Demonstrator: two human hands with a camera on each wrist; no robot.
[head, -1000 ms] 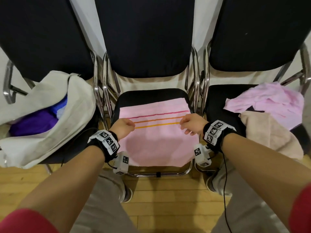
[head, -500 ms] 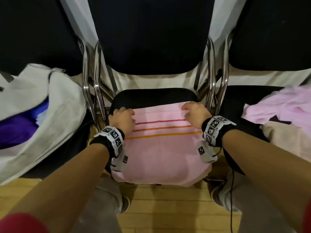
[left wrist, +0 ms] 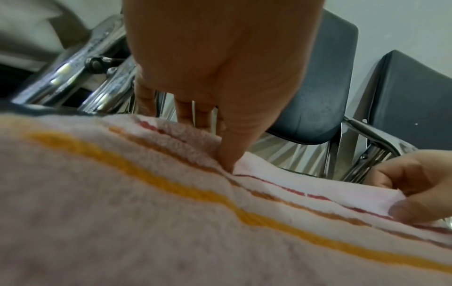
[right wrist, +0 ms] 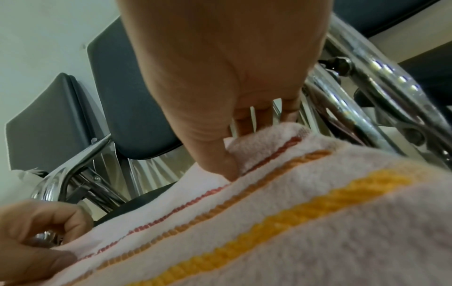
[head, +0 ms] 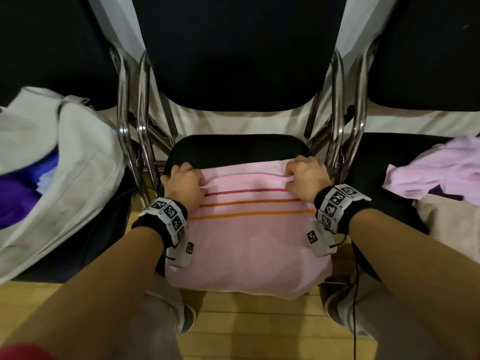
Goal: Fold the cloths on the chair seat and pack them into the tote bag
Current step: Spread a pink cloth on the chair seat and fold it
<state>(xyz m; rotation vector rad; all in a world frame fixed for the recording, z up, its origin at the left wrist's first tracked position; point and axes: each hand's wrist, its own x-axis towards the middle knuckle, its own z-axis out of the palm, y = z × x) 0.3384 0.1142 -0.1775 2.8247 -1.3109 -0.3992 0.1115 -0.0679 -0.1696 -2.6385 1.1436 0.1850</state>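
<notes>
A pink striped towel [head: 246, 237] lies spread over the middle chair seat [head: 239, 146], its near edge hanging off the front. My left hand [head: 185, 184] pinches the towel's far left corner and my right hand [head: 304, 178] pinches the far right corner. The left wrist view has my thumb pressed into the towel [left wrist: 171, 203] by the red stripe, with my right hand [left wrist: 420, 187] pinching the far edge. From the right wrist, my thumb digs into the towel [right wrist: 318, 212]. A white tote bag [head: 65, 165] lies open on the left chair with purple and blue cloth inside.
On the right chair lie a crumpled pink cloth [head: 439, 170] and a beige cloth [head: 452, 219]. Chrome chair frames [head: 135, 141] stand between the seats on both sides. Below the seat is a wooden floor [head: 259, 331] with my legs.
Both hands slid from the towel's stripes to its far corners and closed on them. My head moved closer to the seat.
</notes>
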